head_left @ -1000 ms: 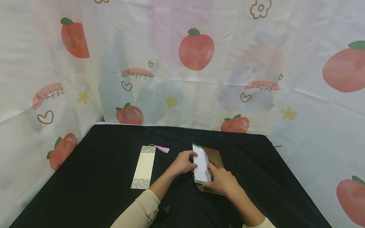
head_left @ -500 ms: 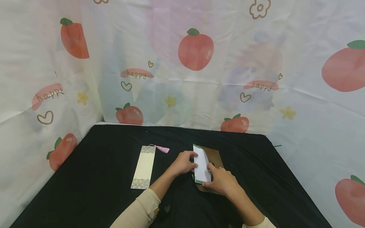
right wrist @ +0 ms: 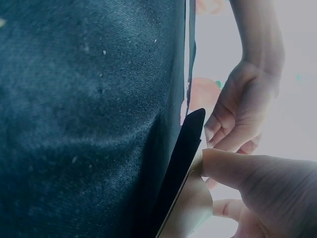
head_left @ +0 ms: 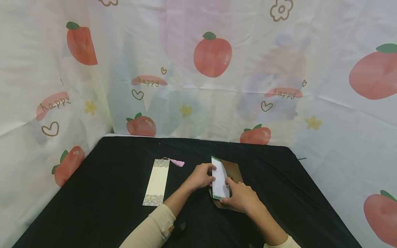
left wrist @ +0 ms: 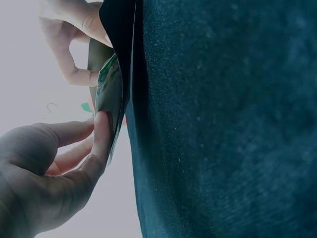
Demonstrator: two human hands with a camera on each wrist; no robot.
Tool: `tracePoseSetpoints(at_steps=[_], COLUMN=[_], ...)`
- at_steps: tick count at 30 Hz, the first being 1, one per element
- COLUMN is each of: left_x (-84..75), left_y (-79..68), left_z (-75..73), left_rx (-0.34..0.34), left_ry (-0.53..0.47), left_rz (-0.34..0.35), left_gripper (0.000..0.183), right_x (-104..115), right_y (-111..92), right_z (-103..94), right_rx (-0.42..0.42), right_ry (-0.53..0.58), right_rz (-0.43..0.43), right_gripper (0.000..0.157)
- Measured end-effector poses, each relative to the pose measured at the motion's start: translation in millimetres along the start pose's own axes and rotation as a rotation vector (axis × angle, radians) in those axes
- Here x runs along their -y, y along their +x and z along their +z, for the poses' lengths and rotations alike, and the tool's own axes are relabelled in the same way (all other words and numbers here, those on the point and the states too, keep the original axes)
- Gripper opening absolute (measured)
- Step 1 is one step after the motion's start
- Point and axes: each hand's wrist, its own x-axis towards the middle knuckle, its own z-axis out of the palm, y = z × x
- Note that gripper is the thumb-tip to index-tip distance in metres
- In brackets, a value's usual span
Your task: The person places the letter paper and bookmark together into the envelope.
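A white card with green trim along its short ends lies over a brown paper envelope, which shows beyond its right side. My left hand pinches the card's left long edge; in the left wrist view, the thumb and fingers of the left hand are on either side of it. My right hand grips the envelope at its lower right, one fingertip at the card's right edge. The right wrist view shows the right hand at the beige paper beside a dark flap.
To the left lies a cream bookmark with lace-patterned ends and a pink tassel. Everything rests on a black cloth-covered table. A white curtain printed with fruit surrounds it at the back and sides.
My left hand and the card's left edge have shifted slightly to the right over the envelope. The right hand and the bookmark have stayed in place.
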Motion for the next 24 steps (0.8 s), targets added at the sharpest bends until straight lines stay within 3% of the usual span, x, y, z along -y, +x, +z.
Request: tracePoseSetpoints(at_steps=[24], left_x=[0.8], left_y=[4.3], left_z=[4.3], left_rx=[0.003], left_ry=[0.015], left_rz=[-0.008], left_gripper=[0.036], right_x=[0.7], right_y=[-0.6], right_z=[-1.5], right_rx=[-0.004], right_ry=[0.000], right_rz=[-0.013], right_gripper=[0.076])
